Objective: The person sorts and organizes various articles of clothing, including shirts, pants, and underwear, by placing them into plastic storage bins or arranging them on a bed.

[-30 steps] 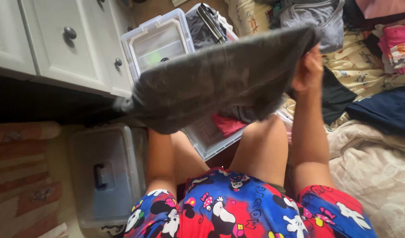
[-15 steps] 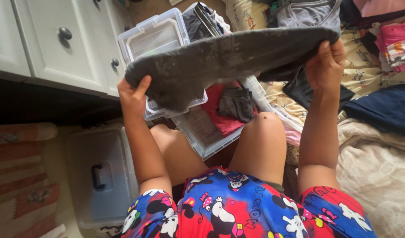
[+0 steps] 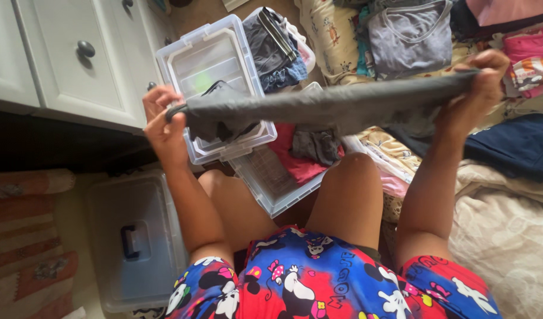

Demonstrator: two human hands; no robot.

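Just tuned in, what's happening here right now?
A seated person holds a dark grey garment stretched out flat between both hands: the left hand grips one end, the right hand the other. It hangs above an open clear plastic bin with a red item and a grey piece inside. A clear lid lies behind it, a closed bin sits on the floor beside white cabinets, and more clothes lie on the bedding.

Matt grey cloth garment [image 3: 330,106], clear glossy plastic bins [image 3: 215,65], painted white wooden cabinet [image 3: 64,71] with dark knobs.
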